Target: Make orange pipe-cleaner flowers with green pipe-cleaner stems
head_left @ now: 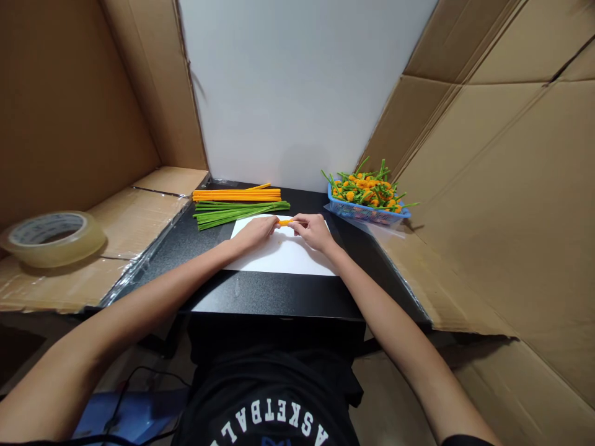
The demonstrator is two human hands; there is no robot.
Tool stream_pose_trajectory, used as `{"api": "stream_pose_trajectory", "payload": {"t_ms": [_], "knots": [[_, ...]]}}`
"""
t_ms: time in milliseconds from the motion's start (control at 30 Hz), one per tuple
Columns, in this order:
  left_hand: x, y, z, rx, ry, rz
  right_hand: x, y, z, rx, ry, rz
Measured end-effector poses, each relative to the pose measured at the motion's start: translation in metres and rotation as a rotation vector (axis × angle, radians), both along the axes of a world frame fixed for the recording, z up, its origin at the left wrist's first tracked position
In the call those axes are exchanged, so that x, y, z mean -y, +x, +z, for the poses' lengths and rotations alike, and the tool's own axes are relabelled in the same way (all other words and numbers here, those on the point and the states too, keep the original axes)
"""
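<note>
Between my fingertips is a short orange pipe cleaner piece (284, 223), which looks folded or coiled. My left hand (256, 232) pinches its left end, and my right hand (312, 230) pinches the right end. Both hands are over a white sheet of paper (279, 260) on the black table. Behind my left hand lies a bundle of green pipe cleaners (227, 214), and beyond it a bundle of orange pipe cleaners (237, 195). The fingers hide part of the held piece.
At the back right stands a blue basket (372, 214) heaped with orange and green pipe cleaner pieces (365, 186). A large roll of clear tape (56, 238) rests on cardboard at the left. Cardboard walls (502, 186) flank the black table (279, 297), with a white panel (302, 93) behind.
</note>
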State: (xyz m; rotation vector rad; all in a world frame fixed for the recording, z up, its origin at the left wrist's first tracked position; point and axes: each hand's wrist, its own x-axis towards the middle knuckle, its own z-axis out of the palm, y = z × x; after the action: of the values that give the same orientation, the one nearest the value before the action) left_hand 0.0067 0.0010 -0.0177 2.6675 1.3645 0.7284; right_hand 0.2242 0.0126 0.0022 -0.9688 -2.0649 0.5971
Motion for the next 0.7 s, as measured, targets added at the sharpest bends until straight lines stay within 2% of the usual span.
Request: {"api": "stream_pose_trajectory", "payload": {"t_ms": [100, 233, 433, 567, 700], "knots": [[0.0, -0.006, 0.005, -0.01, 0.012, -0.09, -0.002, 0.0, 0.0, -0.013, -0.04, -0.017], [0.007, 0.0, 0.011, -0.086, 0.095, -0.12, 0.002, -0.005, 0.002, -0.001, -0.078, 0.041], [0.016, 0.009, 0.017, -0.271, 0.073, 0.011, 0.003, -0.006, 0.004, 0.157, -0.102, 0.185], [0.014, 0.008, 0.018, -0.333, 0.078, -0.008, -0.001, -0.003, 0.002, 0.137, -0.231, 0.278], [0.009, 0.006, 0.021, -0.331, 0.078, -0.01, -0.006, 0.001, 0.005, 0.136, -0.272, 0.274]]}}
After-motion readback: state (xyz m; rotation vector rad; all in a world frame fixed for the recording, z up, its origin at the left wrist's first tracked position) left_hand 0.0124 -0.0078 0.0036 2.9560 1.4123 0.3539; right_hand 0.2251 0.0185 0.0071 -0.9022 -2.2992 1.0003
